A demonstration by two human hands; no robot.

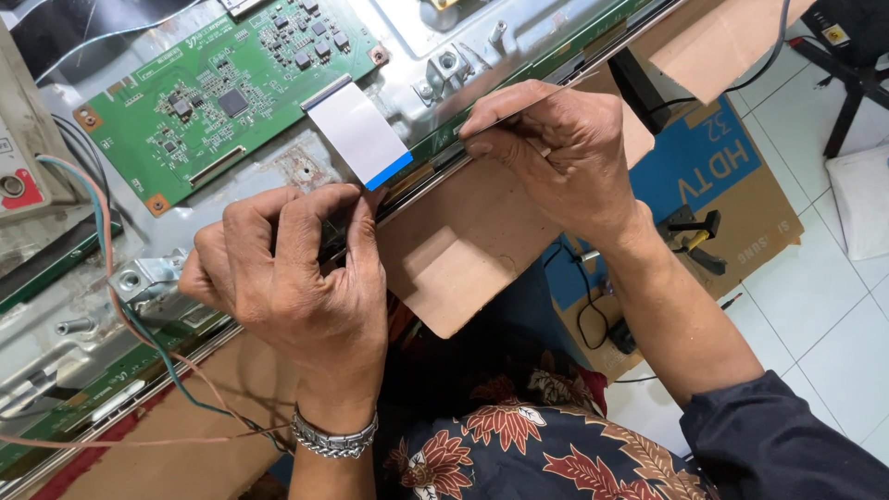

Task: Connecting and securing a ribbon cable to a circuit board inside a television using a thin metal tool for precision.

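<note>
A green circuit board [222, 88] is screwed to a metal panel back [278, 167]. A white flat ribbon cable with a blue tip [359, 134] runs from the board toward the panel's near edge. My left hand [292, 278] grips that edge just below the cable's blue tip, thumb and fingers curled over a narrow green strip board [111, 389]. My right hand [556, 153] pinches the same edge further right, fingertips pressed on the dark strip. A metal watch band sits on my left wrist.
Brown cardboard [463, 250] lies under the panel. Blue and red wires [111, 296] cross the left side. A blue-and-brown carton [713, 176], tools and a black cable lie on the white tile floor at right. A grey unit stands at the far left.
</note>
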